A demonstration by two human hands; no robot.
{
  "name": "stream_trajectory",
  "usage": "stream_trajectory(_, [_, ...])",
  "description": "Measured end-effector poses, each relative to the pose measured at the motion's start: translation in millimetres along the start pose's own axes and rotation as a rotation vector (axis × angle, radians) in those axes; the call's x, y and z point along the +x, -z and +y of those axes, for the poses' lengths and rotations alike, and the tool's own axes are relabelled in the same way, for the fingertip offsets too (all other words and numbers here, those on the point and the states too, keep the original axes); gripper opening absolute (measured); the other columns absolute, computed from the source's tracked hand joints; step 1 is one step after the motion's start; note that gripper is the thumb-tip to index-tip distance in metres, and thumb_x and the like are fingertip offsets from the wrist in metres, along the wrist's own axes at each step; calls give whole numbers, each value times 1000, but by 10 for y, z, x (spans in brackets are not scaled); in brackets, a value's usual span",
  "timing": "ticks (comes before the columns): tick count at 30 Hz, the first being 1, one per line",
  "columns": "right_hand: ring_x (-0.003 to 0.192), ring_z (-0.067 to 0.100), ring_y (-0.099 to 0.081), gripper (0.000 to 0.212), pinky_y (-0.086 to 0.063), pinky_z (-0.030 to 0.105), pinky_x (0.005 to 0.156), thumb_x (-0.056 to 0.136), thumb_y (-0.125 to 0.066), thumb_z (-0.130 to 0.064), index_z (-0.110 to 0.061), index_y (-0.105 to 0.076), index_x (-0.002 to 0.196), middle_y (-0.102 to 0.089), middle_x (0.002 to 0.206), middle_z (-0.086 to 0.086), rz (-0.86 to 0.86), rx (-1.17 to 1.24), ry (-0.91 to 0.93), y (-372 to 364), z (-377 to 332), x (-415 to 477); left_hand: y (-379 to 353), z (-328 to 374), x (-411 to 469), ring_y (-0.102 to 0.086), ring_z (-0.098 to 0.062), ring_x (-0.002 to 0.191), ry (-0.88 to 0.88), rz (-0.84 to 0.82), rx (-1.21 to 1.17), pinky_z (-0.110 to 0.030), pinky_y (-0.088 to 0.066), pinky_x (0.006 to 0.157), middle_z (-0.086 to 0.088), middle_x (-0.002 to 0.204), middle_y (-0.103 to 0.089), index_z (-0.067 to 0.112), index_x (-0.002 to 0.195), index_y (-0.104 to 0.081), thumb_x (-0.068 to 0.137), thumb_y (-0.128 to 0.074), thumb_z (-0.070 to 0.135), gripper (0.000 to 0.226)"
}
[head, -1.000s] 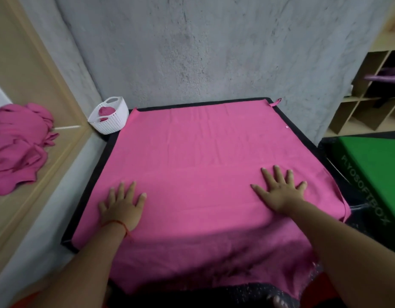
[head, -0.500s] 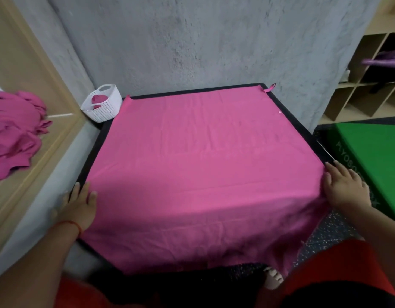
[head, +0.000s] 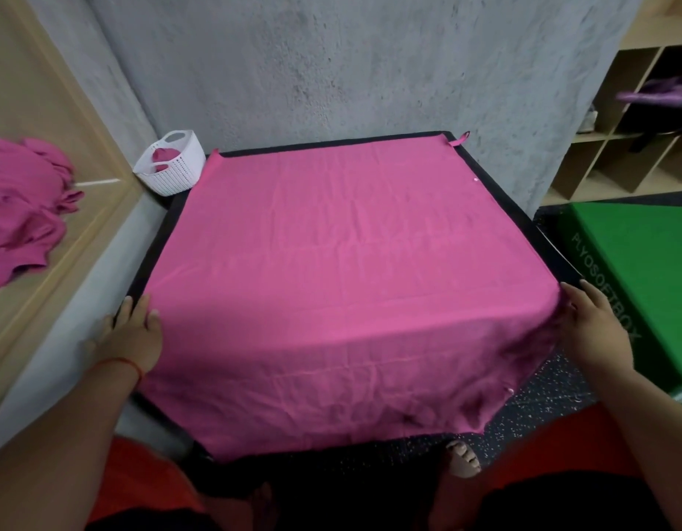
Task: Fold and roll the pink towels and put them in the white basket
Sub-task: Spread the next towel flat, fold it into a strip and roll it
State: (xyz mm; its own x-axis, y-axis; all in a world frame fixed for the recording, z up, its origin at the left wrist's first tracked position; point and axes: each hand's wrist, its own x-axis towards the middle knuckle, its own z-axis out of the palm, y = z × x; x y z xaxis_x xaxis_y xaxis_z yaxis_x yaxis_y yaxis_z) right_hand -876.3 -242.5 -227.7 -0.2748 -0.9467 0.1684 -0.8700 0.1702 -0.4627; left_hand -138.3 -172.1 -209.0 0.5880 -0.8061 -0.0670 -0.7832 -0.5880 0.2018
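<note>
Towels (head: 21,208), pink and unfolded, lie heaped on the wooden ledge (head: 82,239) at far left; the heap is well apart from the work surface.

Basket (head: 174,174), white and perforated, stands upright on the floor in the corner beside the concrete wall (head: 331,63), just beside the far left corner of the black platform (head: 155,243); one rolled pink towel (head: 163,156) sits inside it.

Left hand (head: 130,335) rests at the near left edge of the platform; fingers straight and pointing away from the person; thumb lying on the border of the spread towel (head: 350,281); the hand holds nothing; a red cord circles the wrist.

Spread towel: one single flat layer covering nearly the whole platform top; far edge parallel to the wall, with a small loop at the far right corner; near edge hanging over the front of the platform; light creases across the middle.

Right hand (head: 596,331) sits against the near right edge of the spread towel; the back of the hand faces the camera; the cloth gathers in creases where it meets the hand; whether the thumb pinches the cloth cannot be told.

Green box (head: 646,262) with printed lettering stands just beyond the right hand; wooden shelves (head: 619,147) stand behind it against the wall.
</note>
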Motion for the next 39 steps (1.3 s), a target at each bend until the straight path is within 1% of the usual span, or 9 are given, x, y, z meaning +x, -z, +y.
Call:
stream_trajectory(7, [132, 43, -55, 66, -51, 60, 101, 90, -70, -14, -22, -51, 152, -36, 165, 3, 19, 11, -43, 12, -116, -67, -101, 19, -337, -44, -44, 125, 150, 417, -196, -63, -33, 106, -17, 139, -53, 23, 131, -66, 98, -48, 16, 38])
stream_trajectory(12, [128, 45, -57, 61, -47, 60, 105, 93, -66, -13, -23, -48, 150, -37, 161, 4, 78, 89, -106, 47, -161, -104, -108, -49, -400, -46, -47, 120, 261, 542, -291, -63, -36, 102, -27, 126, -53, 13, 117, -63, 95, -61, 21, 24])
stream_trajectory(16, [121, 51, -58, 64, -49, 65, 103, 92, -71, -29, -19, -41, 148, -45, 148, 21, 128, 193, -367, 81, -102, -70, -74, -63, -506, -58, -51, 112, 340, 565, -494, -60, -46, 101, -35, 115, -61, -8, 111, -63, 95, -71, 28, 41])
stream_trajectory(20, [102, 45, -67, 72, -58, 60, 90, 82, -76, -49, -11, -44, 133, -63, 121, 19, -58, 218, -584, -50, 114, 32, -82, -26, -623, -61, -49, 117, 450, 446, -750, -53, -48, 106, -39, 123, -63, -19, 122, -61, 96, -69, 42, 67])
stream_trajectory(24, [95, 39, -69, 84, -58, 50, 89, 62, -63, -73, -11, -65, 119, -72, 108, 17, -217, 211, -516, -421, 424, 219, -80, 36, -679, -43, -45, 141, 534, 357, -795, -43, -31, 118, -37, 149, -45, -20, 144, -38, 104, -59, 35, 71])
stream_trajectory(28, [101, 35, -66, 45, -52, 45, 92, 87, -79, -32, -4, -69, 121, -72, 113, 21, -227, 310, -454, -117, -69, -26, -186, -14, -665, -46, -65, 127, 563, 134, -636, -63, -34, 106, -55, 129, -48, -35, 125, -46, 103, -38, -13, 32])
stream_trajectory(33, [80, 24, -62, 26, -47, 37, 91, 84, -79, 7, 2, -77, 109, -72, 101, 16, -420, 283, -378, -70, -80, -132, -305, 69, -947, -53, -41, 122, 470, -222, -584, -42, -38, 98, -24, 130, -56, -27, 124, -53, 102, -47, -8, 30])
stream_trajectory(36, [109, 25, -65, 37, -45, 34, 107, 94, -74, -6, -3, -71, 131, -69, 134, 15, -593, 49, -298, -144, -89, -153, -820, -226, -661, -47, -37, 139, 403, -340, -417, -42, -34, 117, -28, 153, -46, -14, 143, -49, 102, -58, 3, 46])
stream_trajectory(39, [136, 20, -58, 42, -37, 27, 114, 106, -59, -29, -15, -62, 146, -58, 151, 5, -643, -94, -236, -243, 70, -60, -696, -262, -726, -43, -27, 146, 386, -260, -470, -29, -34, 113, -18, 163, -36, 2, 158, -32, 105, -51, 13, 58])
